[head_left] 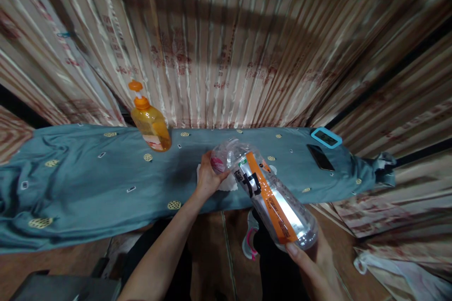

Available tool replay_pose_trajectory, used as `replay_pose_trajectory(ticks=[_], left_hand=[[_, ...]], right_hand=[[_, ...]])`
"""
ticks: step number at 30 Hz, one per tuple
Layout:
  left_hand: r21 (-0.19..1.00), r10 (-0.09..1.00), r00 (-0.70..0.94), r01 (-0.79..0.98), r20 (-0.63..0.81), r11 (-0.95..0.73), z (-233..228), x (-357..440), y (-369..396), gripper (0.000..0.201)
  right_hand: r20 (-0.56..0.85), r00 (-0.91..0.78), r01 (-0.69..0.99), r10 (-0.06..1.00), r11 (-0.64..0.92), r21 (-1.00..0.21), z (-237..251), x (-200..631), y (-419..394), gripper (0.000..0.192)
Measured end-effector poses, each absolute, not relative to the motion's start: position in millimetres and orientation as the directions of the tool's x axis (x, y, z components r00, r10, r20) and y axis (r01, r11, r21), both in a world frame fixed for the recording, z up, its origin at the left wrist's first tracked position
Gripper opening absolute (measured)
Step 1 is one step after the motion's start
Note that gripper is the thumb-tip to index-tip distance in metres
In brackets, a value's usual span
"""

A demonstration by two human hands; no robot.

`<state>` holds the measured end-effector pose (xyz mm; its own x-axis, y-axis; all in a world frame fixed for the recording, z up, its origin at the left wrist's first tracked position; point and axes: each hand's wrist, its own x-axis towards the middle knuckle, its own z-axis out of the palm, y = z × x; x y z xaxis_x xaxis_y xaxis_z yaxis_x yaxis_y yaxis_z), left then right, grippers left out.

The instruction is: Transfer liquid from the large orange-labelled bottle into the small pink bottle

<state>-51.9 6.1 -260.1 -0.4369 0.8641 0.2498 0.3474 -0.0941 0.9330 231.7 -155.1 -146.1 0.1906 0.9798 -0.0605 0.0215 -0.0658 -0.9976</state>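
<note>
My right hand grips the base of a large clear plastic bottle with an orange and silver label. The bottle is tilted, its neck end pointing up and left toward my other hand. My left hand is closed around a clear container with a pink patch on it, right beside the bottle's neck. Whether the two touch, and the container's exact kind, I cannot make out. Under my left hand lies a white paper sheet, partly hidden by the hand and the bottle.
An orange pump bottle stands at the left on a narrow table with a blue-green patterned cloth. To the right lie a dark phone and a blue-framed digital clock. A pleated curtain hangs behind the table.
</note>
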Motion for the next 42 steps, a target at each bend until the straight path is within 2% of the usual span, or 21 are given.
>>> replay_pose_trajectory(ticks=[17,24,30,42], left_hand=[[0.936,0.856,-0.44,0.327,0.271,-0.129,-270,-53,10,0.093],[0.937,0.86,-0.433,0.326,0.269,-0.129,-267,-52,9,0.092],[0.945,0.86,-0.444,0.303,0.252,-0.12,-263,-52,8,0.093],[0.932,0.857,-0.438,0.343,0.272,-0.12,-265,-52,8,0.092]], right_hand=[[-0.083,0.187,0.043,0.979,-0.093,-0.995,-146,232,-155,0.078],[-0.097,0.195,0.035,0.976,-0.105,-0.994,-151,231,-157,0.087],[-0.045,0.16,0.106,0.986,-0.062,-0.992,-151,234,-156,0.081],[-0.093,0.173,0.024,0.981,-0.098,-0.995,-142,231,-157,0.08]])
